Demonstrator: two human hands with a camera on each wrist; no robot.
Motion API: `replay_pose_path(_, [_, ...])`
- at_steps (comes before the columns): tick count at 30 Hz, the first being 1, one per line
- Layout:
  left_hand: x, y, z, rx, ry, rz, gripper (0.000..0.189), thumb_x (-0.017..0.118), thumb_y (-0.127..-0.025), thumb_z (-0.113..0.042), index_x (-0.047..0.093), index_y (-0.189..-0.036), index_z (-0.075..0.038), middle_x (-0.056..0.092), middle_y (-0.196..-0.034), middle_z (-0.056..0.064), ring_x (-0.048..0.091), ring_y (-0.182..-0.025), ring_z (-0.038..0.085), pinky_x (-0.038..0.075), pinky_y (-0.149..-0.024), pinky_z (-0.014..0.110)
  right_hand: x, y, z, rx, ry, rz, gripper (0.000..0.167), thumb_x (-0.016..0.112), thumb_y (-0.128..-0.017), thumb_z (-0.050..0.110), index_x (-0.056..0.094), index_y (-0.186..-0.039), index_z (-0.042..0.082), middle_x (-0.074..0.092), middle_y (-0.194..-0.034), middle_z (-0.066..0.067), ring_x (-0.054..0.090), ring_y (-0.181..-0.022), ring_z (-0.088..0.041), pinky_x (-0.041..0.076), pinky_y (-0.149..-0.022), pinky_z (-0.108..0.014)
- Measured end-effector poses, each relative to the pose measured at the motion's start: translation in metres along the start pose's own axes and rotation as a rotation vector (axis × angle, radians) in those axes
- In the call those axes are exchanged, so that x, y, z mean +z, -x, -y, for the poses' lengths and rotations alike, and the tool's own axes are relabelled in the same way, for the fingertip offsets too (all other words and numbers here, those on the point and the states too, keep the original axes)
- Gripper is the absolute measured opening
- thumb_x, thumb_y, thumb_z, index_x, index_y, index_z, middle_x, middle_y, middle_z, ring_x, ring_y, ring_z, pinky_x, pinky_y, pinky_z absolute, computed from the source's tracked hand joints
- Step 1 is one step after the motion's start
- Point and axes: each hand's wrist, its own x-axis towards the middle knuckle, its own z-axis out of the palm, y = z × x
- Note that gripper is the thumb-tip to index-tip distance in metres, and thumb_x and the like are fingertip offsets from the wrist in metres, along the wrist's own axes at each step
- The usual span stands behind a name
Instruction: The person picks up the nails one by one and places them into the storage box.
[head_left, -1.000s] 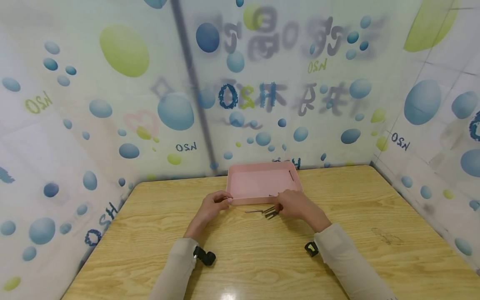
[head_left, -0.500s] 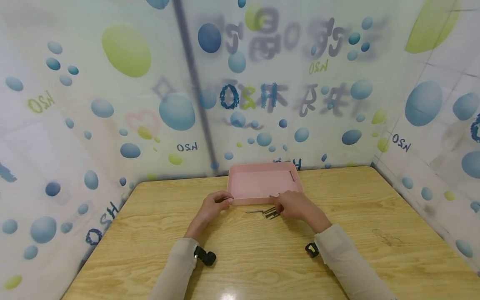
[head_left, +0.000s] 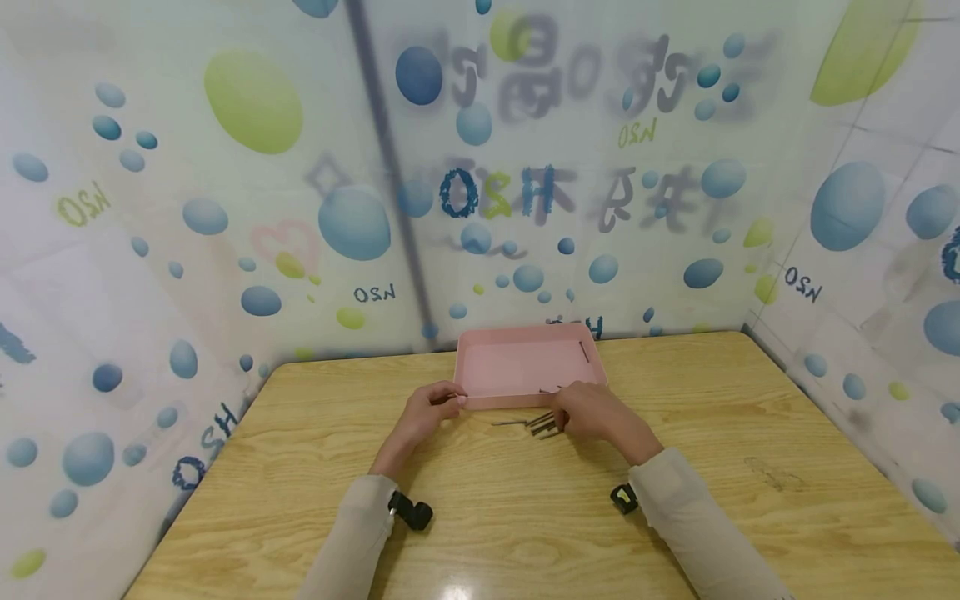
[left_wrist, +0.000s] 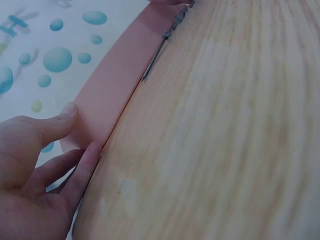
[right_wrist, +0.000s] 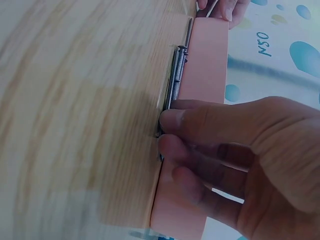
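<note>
A shallow pink tray [head_left: 517, 367] stands near the table's back edge. My left hand [head_left: 426, 412] grips its front left corner; in the left wrist view fingertips [left_wrist: 67, 112] touch the tray wall. Along the front wall, several dark metal nails [head_left: 542, 423] lie on the table, one [left_wrist: 156, 57] with its point toward my left hand. My right hand [head_left: 592, 410] is at the right end of this bunch, thumb and forefinger pinching at a nail [right_wrist: 160, 134] that the fingertips mostly hide. Inside the tray, a nail [head_left: 584, 352] lies at the right, others near the front wall.
The wooden table [head_left: 480, 517] extends toward me and to both sides. A patterned curtain [head_left: 525, 275] hangs right behind the tray. Black wrist straps [head_left: 408, 510] sit on both sleeves. A dark scribble [head_left: 772, 473] marks the table at the right.
The nails beside my right fingertips have shifted slightly, and the nearest one shows more of its length. The left hand and the tray stay put.
</note>
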Motion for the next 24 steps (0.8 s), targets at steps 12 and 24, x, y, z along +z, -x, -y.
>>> replay_pose_path(12, [0.0022,-0.0018,-0.0001,-0.008,0.008,0.000,0.018,0.067,-0.101,-0.010,0.071,-0.115,0.000,0.073,-0.114,0.015,0.069,-0.098,0.021,0.061,-0.091,0.038,-0.0005,0.0016,-0.0016,0.042,0.015,0.016,0.036,0.063,-0.085,-0.011,0.076,-0.073,0.020,0.070,-0.075,0.008,0.056,-0.066,-0.006,0.051,-0.063,-0.027])
replay_pose_path(24, [-0.0007,-0.0007,0.0017,-0.005,-0.011,-0.012,0.017,0.066,-0.102,-0.012,0.071,-0.115,-0.003,0.073,-0.113,0.012,0.069,-0.098,0.018,0.061,-0.090,0.034,0.0008,-0.0019,-0.0032,0.093,0.017,0.062,0.035,0.065,-0.085,-0.010,0.072,-0.070,0.022,0.064,-0.071,0.009,0.049,-0.062,-0.010,0.040,-0.058,-0.025])
